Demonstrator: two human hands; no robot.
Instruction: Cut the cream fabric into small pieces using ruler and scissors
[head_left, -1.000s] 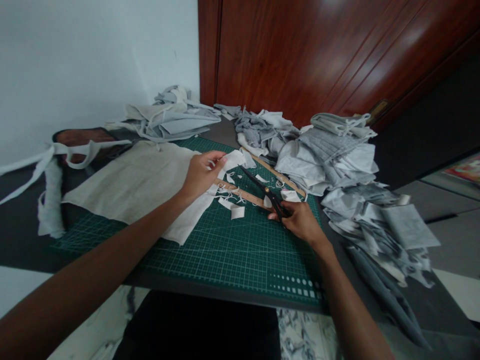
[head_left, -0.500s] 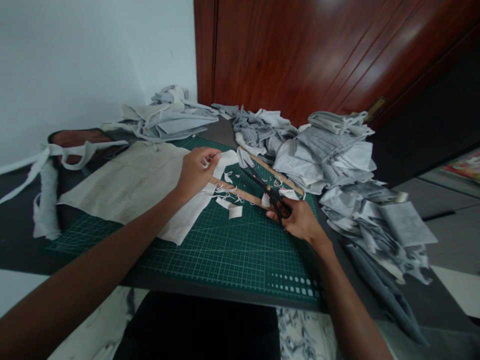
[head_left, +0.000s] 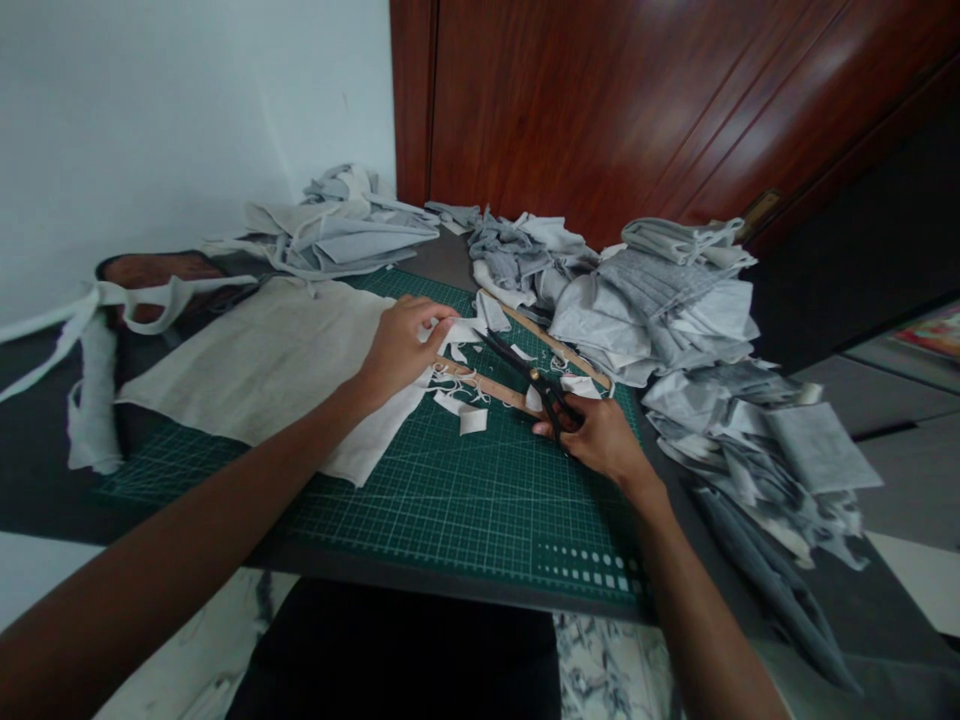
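Observation:
My left hand (head_left: 405, 345) pinches a narrow white cloth strip (head_left: 466, 329) between thumb and fingers, just above the mat. Under that wrist spreads a large off-white cloth (head_left: 277, 365). In my right hand (head_left: 600, 438) is a pair of black scissors (head_left: 535, 375), fingers wrapped round the handles. The blades point up and left, their tips at the strip close to its far end; whether they touch it I cannot tell. A wooden ruler (head_left: 491, 388) lies below, with thread ends and a small white scrap (head_left: 472, 420) beside it.
A green cutting mat (head_left: 465, 520) covers the middle of the dark table. Heaps of grey cloth (head_left: 652, 300) stand along the back and right, with another cloth pile (head_left: 337, 235) at back left. A second wooden strip (head_left: 555, 338) lies near the heaps. White ties (head_left: 94, 390) lie left.
My left hand has shifted slightly right and down with the strip, whose far part now lies lower. The scissors' tips have moved a little left, closer to the strip.

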